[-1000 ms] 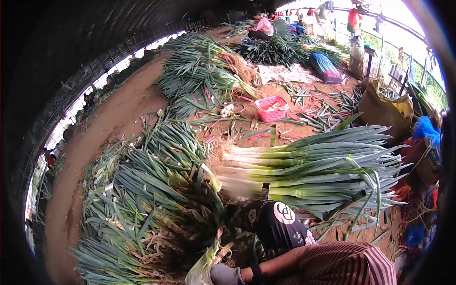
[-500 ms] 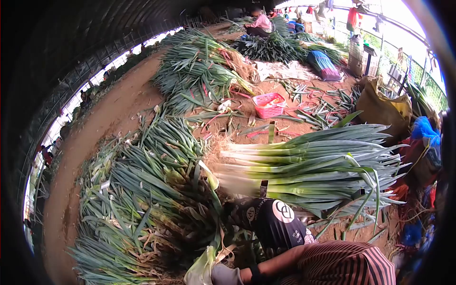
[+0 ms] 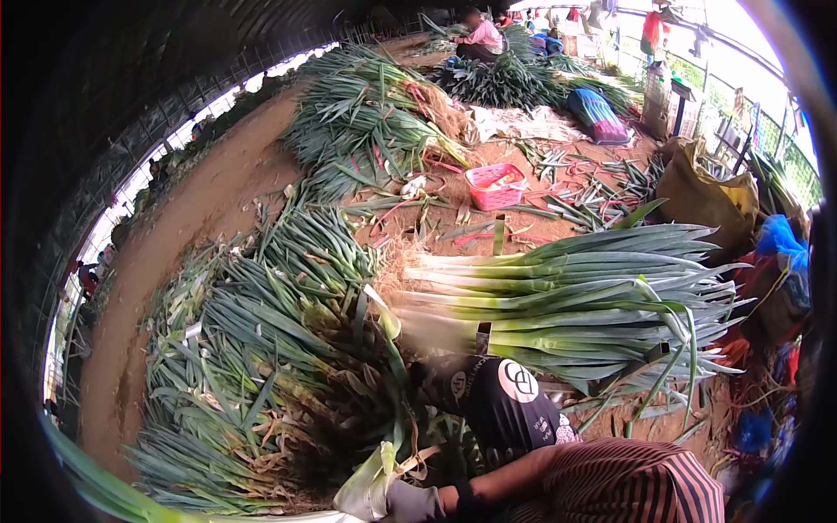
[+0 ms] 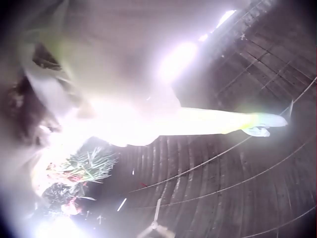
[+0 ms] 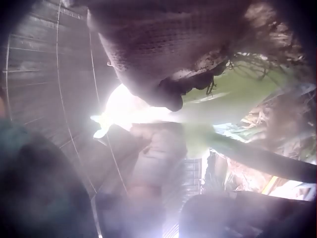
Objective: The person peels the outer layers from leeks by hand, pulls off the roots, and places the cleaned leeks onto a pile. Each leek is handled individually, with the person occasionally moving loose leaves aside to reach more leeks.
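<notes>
In the head view my right hand (image 3: 414,503), in a pale glove, grips a pale green onion stalk (image 3: 366,490) with loose, peeling outer layers. Its dark-tipped fingers curl on the green onion in the right wrist view. My left hand (image 5: 158,151) is on the same stalk below it there, while the head view leaves it out of sight. Glare washes out much of the left wrist view, where a pale stalk (image 4: 213,121) sticks out to the right. Long green leaves (image 3: 96,479) cross the head view's lower left corner.
Untrimmed green onions lie in a big heap (image 3: 261,349) on the left. On the right, cleaned ones (image 3: 558,296) lie in a row between metal posts (image 3: 500,235), close beyond my black-clad knee (image 3: 514,401). A pink basket (image 3: 495,187) and a brown sack (image 3: 706,200) stand farther off.
Long green leaves have come into the lower left corner of the head view. My right hand and the stalk have shifted slightly; the view has tilted a little.
</notes>
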A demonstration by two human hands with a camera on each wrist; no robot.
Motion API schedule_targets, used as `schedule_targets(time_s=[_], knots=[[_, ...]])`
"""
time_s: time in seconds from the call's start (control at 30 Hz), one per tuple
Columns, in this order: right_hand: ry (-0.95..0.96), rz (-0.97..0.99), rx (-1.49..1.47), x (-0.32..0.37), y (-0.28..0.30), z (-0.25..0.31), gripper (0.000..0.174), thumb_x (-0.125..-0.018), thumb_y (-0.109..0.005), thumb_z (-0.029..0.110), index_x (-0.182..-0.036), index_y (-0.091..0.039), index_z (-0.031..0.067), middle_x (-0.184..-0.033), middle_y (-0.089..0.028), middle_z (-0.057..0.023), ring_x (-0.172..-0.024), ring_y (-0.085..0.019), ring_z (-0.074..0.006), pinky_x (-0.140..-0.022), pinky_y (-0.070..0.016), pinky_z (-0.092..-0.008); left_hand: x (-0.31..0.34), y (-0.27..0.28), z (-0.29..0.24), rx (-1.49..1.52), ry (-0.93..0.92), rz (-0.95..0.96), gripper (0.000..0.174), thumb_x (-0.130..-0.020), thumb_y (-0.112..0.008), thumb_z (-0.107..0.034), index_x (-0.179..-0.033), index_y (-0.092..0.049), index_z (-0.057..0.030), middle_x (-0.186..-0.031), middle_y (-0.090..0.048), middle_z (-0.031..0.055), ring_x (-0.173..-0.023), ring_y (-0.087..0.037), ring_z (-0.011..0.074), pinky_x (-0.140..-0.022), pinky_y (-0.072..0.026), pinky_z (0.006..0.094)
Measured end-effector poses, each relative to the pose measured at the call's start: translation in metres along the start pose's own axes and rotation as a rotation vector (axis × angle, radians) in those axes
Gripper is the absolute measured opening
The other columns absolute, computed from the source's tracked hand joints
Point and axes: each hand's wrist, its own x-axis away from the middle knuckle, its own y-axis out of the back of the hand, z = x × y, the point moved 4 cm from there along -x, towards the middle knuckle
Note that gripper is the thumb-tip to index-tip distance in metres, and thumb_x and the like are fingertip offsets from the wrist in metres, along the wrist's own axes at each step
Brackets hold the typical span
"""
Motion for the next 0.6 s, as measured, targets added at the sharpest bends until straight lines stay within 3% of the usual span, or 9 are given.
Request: schedule_targets(time_s=[0.1,0.3,0.4,0.43,0.47,0.53,0.6], knots=[[0.082,-0.048,0.131,-0.002,0.013,0.016,0.030,-0.074,-0.074,0.018,-0.102,-0.070,0.0084,-0.099,-0.070,-0.0084,-0.097,-0.065,-0.0238,-0.090,-0.0498,-0.0344,-0.001,-0.014,0.006,-0.049,0.023,0.043,0.037,-0.094,-0.055,-0.024,-0.122,-0.056,0.0009,-0.117,-0.062,0.0157,-0.100,-0.062,0.0265,-0.085,-0.0505,0.0396],[0.177,-0.211,0.044,-0.001,0.045,0.064,0.035,-0.080,-0.070,0.027,-0.110,-0.068,0.0111,-0.110,-0.066,-0.0151,-0.101,-0.061,-0.0332,-0.093,-0.0475,-0.0403,0.002,-0.044,0.026,-0.211,0.060,0.166,0.032,-0.091,-0.060,-0.020,-0.115,-0.060,0.0012,-0.111,-0.064,0.0152,-0.096,-0.062,0.0260,-0.083,-0.0507,0.0375],[0.153,-0.144,0.168,-0.010,0.066,0.090,0.027,-0.078,-0.070,0.024,-0.101,-0.068,0.0110,-0.100,-0.067,-0.0098,-0.096,-0.063,-0.0300,-0.088,-0.0486,-0.0398,0.017,-0.061,0.051,-0.477,0.079,0.345,0.030,-0.089,-0.062,-0.018,-0.112,-0.061,0.0014,-0.108,-0.064,0.0149,-0.093,-0.063,0.0258,-0.082,-0.0507,0.0364],[0.273,-0.241,0.168,-0.015,0.077,0.110,0.026,-0.077,-0.071,0.024,-0.099,-0.068,0.0126,-0.098,-0.067,-0.0085,-0.094,-0.063,-0.0295,-0.086,-0.0495,-0.0389,0.026,-0.067,0.062,-0.592,0.076,0.465,0.029,-0.089,-0.063,-0.017,-0.111,-0.062,0.0014,-0.107,-0.065,0.0148,-0.093,-0.063,0.0257,-0.082,-0.0508,0.0361],[0.187,-0.106,0.156,-0.014,0.067,0.084,0.031,-0.075,-0.071,0.024,-0.102,-0.066,0.0082,-0.107,-0.065,-0.0099,-0.100,-0.061,-0.0284,-0.093,-0.0471,-0.0412,0.038,-0.073,0.075,-0.699,0.055,0.597,0.028,-0.088,-0.064,-0.017,-0.110,-0.062,0.0015,-0.106,-0.065,0.0147,-0.092,-0.063,0.0256,-0.081,-0.0508,0.0357],[0.113,-0.104,0.226,-0.014,0.056,0.085,0.027,-0.074,-0.071,0.019,-0.098,-0.066,0.0069,-0.103,-0.065,-0.0098,-0.097,-0.061,-0.0282,-0.091,-0.0478,-0.0403,0.059,-0.083,0.107,-0.872,-0.087,0.831,0.027,-0.087,-0.065,-0.015,-0.108,-0.063,0.0016,-0.104,-0.065,0.0145,-0.091,-0.063,0.0254,-0.081,-0.0509,0.0350],[0.119,-0.070,0.274,-0.014,0.059,0.084,0.029,-0.073,-0.071,0.017,-0.101,-0.066,0.0070,-0.105,-0.066,-0.0095,-0.100,-0.061,-0.0290,-0.092,-0.0474,-0.0405,0.067,-0.067,0.120,-0.950,-0.175,0.723,0.026,-0.087,-0.065,-0.013,-0.108,-0.063,0.0016,-0.100,-0.065,0.0165,-0.089,-0.063,0.0287,-0.079,-0.0509,0.0342]])
